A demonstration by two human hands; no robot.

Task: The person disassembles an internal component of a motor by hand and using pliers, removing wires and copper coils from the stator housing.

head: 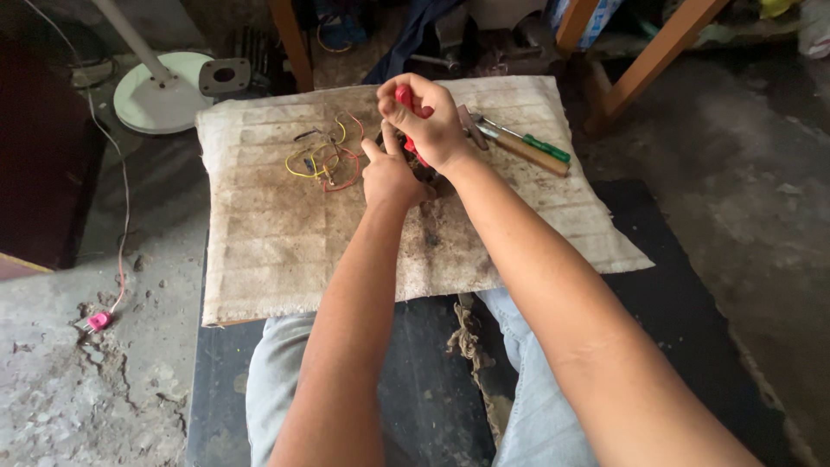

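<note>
Item in hand: a red-handled tool (410, 121), upper centre of the frame, above a stained, ribbed pale mat (277, 233) laid over the tabletop (666, 259). Its long axis runs steeply, red top near the knuckles and lower end slanting down and slightly right toward a small dark part (430, 173) beneath the hands; whether it is a screwdriver or a plier cannot be told, as its working end is hidden. Right hand (430, 123): grip clamped round the red handle, fingers curled fully over it, wrist coming in from the lower right. Left hand (391, 173): directly below and just left of the right, touching it, fingers closed down on the dark part against the mat, one fingertip raised toward the handle; it is the nearer hand to the part. Just left of the hands: a loose tangle of yellow and red wires (322, 158), lying free on the mat, near but not touched. Just right of the hands: a green-handled screwdriver (529, 141) and a wooden-handled tool (527, 154), side by side, slanting down to the right, untouched. Upper left of the frame: a white round stand base (160, 99) on the floor. Lower left: a pink plug (98, 321) on a thin cord.
</note>
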